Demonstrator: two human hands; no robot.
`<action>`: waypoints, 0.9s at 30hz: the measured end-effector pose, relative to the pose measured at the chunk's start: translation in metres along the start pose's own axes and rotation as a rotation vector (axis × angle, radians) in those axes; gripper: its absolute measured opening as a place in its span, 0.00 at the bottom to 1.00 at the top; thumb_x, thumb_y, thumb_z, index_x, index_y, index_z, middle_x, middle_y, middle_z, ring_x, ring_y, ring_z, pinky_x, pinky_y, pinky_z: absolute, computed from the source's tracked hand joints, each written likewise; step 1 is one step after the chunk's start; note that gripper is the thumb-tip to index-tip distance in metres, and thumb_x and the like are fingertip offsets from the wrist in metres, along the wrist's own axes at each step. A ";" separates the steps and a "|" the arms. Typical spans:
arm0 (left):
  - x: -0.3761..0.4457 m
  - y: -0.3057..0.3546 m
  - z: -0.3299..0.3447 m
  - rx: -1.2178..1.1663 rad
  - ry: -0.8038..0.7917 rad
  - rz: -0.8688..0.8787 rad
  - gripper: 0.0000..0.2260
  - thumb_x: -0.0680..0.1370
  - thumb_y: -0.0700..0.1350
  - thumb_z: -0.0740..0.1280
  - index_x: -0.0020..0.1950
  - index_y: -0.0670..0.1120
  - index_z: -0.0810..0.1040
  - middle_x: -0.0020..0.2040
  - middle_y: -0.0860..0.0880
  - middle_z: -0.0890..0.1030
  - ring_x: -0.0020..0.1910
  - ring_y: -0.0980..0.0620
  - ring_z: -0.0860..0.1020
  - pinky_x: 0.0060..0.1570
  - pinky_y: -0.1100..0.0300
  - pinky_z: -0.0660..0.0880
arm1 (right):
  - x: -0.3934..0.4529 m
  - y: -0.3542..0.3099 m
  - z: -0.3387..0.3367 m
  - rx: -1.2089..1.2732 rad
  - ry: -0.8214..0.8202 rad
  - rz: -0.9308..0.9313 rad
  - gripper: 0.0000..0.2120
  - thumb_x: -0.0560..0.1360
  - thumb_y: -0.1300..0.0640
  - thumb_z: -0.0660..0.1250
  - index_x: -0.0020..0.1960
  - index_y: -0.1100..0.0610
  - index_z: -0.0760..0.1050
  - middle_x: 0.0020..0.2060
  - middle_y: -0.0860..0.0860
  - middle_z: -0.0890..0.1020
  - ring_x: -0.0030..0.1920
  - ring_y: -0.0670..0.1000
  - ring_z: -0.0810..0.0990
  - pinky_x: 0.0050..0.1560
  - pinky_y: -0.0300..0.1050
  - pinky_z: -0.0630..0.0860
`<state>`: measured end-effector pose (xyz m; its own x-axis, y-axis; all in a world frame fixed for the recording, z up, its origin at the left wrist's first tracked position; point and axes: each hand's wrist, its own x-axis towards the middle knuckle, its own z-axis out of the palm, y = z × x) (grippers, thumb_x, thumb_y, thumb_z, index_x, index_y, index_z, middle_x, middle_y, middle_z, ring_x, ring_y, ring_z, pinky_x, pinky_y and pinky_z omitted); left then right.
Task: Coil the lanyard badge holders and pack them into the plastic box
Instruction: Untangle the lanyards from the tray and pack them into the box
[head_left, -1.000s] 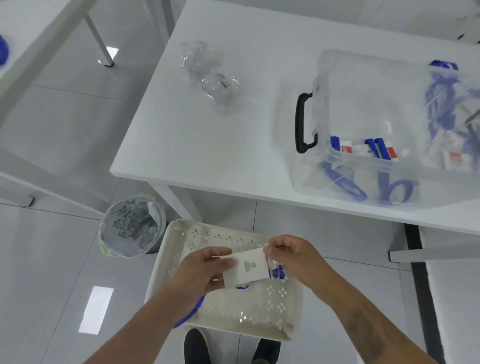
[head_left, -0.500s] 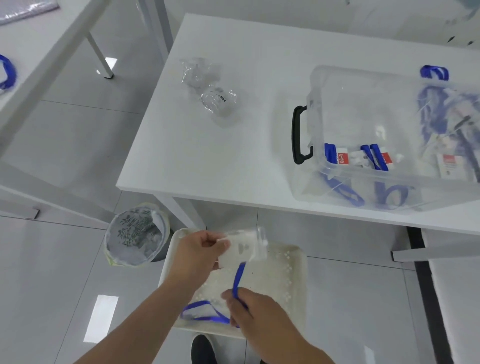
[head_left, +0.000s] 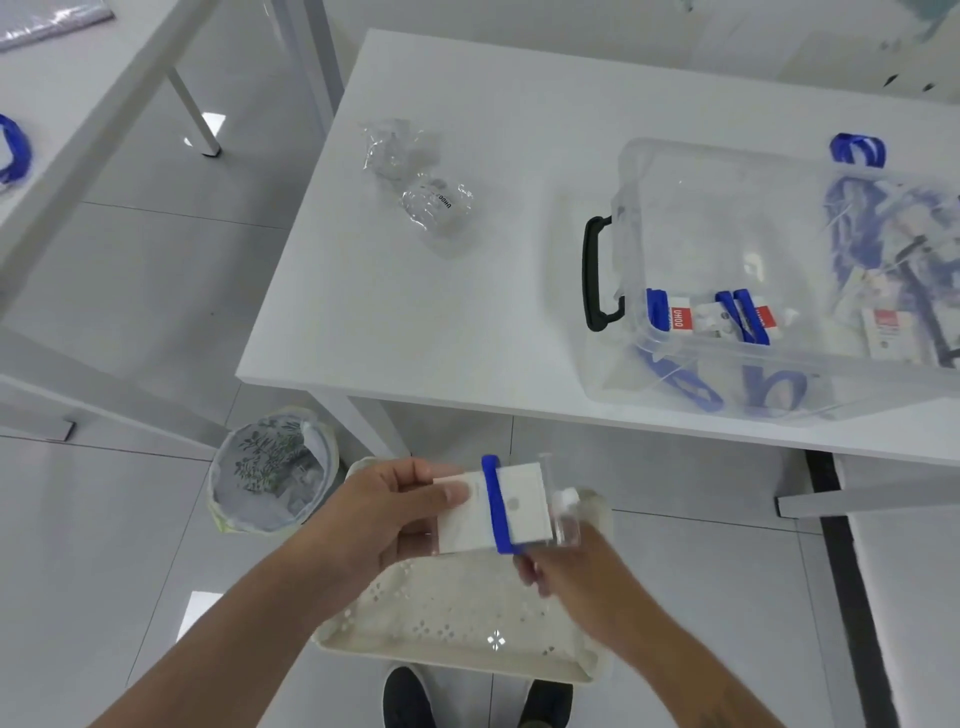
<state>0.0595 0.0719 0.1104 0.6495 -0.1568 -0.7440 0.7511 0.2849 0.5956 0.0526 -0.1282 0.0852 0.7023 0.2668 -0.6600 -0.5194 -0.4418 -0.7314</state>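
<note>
Though nearly bare, plastic box (head_left: 769, 270) with coiled lanyards (head_left: 706, 317)

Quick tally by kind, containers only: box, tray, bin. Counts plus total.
Clear plastic box with black handle, on the white table: 1
Perforated white tray, below the hands: 1
Lined waste bin, on the floor: 1
Total: 3

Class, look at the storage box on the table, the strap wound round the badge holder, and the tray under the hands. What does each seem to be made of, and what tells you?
Storage box: clear, glossy plastic; the contents show through its walls.
Strap: flat blue band, probably woven fabric; matte.
Tray: cream, likely moulded plastic, with punched cut-out patterns.
</note>
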 end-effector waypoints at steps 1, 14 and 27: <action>0.001 -0.002 0.003 0.039 0.084 0.034 0.04 0.73 0.39 0.72 0.46 0.41 0.82 0.49 0.39 0.86 0.46 0.43 0.85 0.42 0.55 0.83 | -0.009 0.004 0.009 -0.087 -0.011 -0.018 0.13 0.80 0.52 0.60 0.40 0.48 0.80 0.32 0.45 0.80 0.35 0.50 0.76 0.40 0.41 0.74; -0.017 0.000 -0.007 0.514 -0.096 0.040 0.02 0.73 0.41 0.75 0.42 0.47 0.85 0.37 0.48 0.83 0.36 0.53 0.78 0.39 0.61 0.77 | -0.020 -0.049 -0.038 -0.201 0.076 -0.245 0.04 0.74 0.51 0.72 0.43 0.42 0.84 0.41 0.39 0.84 0.43 0.40 0.81 0.45 0.30 0.74; -0.035 -0.001 0.009 0.537 0.345 0.278 0.02 0.74 0.43 0.74 0.41 0.48 0.83 0.39 0.50 0.85 0.39 0.46 0.84 0.42 0.47 0.82 | -0.078 -0.050 0.017 -0.774 0.083 -0.328 0.14 0.82 0.45 0.53 0.60 0.43 0.75 0.52 0.44 0.74 0.47 0.44 0.73 0.46 0.34 0.69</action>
<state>0.0373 0.0686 0.1392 0.8182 0.1887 -0.5432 0.5749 -0.2498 0.7792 0.0154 -0.1128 0.1704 0.8087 0.4332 -0.3978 0.1759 -0.8235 -0.5393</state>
